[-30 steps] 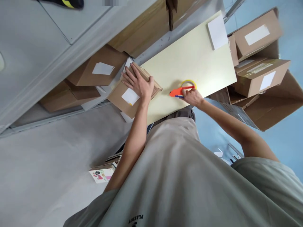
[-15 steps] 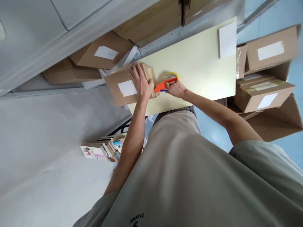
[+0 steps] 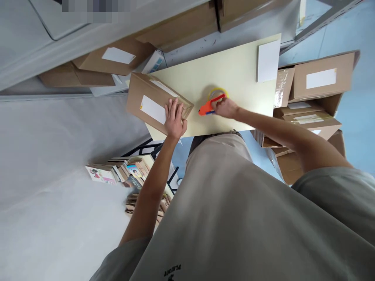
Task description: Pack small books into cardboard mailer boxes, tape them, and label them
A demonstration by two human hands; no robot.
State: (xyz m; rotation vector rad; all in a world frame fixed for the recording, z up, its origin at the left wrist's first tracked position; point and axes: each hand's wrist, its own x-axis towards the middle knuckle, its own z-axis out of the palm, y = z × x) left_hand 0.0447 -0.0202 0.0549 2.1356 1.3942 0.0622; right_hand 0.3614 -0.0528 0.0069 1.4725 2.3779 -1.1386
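Cardboard box (image 3: 158,96) lies under the left hand (image 3: 175,121), whose fingers I see outstretched, slightly apart, on its right end; the right hand (image 3: 225,107) grips an orange tape dispenser (image 3: 206,108), just right of the box, apart from it. The pale table (image 3: 190,70) carries the box at its left end. I judge folding and labelling done; whether taping that end remains, I can't tell.

Small black lettering "PLAYBOY" (image 3: 172,270), upside down in this view, on the front of the grey shirt (image 3: 228,218).
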